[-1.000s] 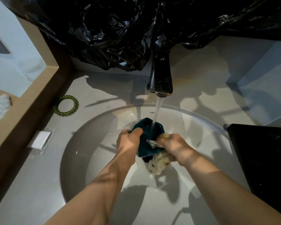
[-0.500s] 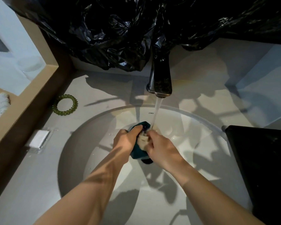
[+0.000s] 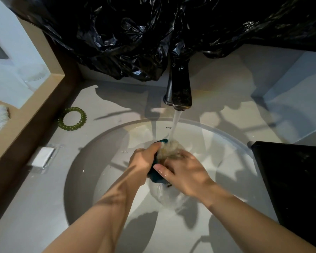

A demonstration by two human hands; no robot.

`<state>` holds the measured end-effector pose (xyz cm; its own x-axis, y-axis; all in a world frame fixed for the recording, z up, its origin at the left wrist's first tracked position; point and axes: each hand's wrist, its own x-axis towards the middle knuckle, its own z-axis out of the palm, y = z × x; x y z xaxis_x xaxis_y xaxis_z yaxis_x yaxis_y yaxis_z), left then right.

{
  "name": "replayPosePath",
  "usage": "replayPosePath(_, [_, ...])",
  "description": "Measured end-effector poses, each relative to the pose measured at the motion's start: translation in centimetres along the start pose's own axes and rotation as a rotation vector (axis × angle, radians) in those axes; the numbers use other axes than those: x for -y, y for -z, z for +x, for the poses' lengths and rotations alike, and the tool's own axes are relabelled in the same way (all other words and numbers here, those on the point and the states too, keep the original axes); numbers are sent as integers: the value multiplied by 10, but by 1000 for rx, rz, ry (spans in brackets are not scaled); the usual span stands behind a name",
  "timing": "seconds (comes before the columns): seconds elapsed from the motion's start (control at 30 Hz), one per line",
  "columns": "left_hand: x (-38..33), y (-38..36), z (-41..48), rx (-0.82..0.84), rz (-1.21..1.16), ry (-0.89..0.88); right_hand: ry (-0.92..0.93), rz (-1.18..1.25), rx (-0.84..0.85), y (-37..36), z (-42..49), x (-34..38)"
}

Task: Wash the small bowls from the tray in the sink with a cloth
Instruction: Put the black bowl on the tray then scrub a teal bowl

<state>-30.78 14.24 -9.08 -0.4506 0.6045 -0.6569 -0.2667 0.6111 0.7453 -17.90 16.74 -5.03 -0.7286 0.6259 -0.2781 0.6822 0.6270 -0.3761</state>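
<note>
1. Small bowl [image 3: 156, 177]: teal, held low over the middle of the sink [image 3: 117, 130], between both hands. The stream from the faucet [image 3: 180, 88] falls on it.
2. Left hand [image 3: 144, 161]: fingers curl round the bowl's left edge and grip it, with the thumb up at the far rim.
3. Right hand [image 3: 186, 172]: bunches the pale cloth [image 3: 171, 149] into the bowl's mouth, thumb laid along the near side. Most fingers are buried in the cloth, so how tightly they close is hard to read.
4. Step in hand, as I judge it: scrubbing the inside under running water. To do it well:
   - Brace the bowl firmly with the left hand.
   - Twist the cloth round the whole inner wall and rim.
   - Turn the bowl to wipe the outside.
   - Tilt the mouth so the water drains rather than splashes.
   - Expect the wet surface to be slippery.
5. Edges: the faucet spout hangs above, just far of the hands. A straight lift risks a knock, so draw the bowl near first.
6. Room: the basin is wide and open to the left, right and near of the hands.
   - A black tray [image 3: 290, 179] sits on the bench [image 3: 35, 207] at the right, its corner just beside the sink rim.
   - A green coil ring [image 3: 72, 118] and a white packet [image 3: 43, 157] lie left of the sink, well apart from the work.
</note>
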Motion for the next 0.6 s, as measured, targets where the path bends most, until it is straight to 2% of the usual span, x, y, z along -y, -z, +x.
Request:
replayPosePath(0.03, [1,-3,-1,-1,-6,3,3,-142,-21,-2,3,0])
replayPosePath(0.1, [3,-6,-1,3,-24,0,-49,-217,-47,-8,7,1])
replayPosePath(0.3, [3,2,0,57,-66,-63,86,66,-37,-9,11,5])
replayPosePath(0.43, [1,9,3,64,5,-96,43,275,-41,-17,1,2])
replayPosePath(0.47, [0,9,3,54,38,-104,36,223,-25,-18,-1,1])
replayPosePath(0.6, [1,3,2,19,139,-137,40,-245,-39,-25,-2,-4])
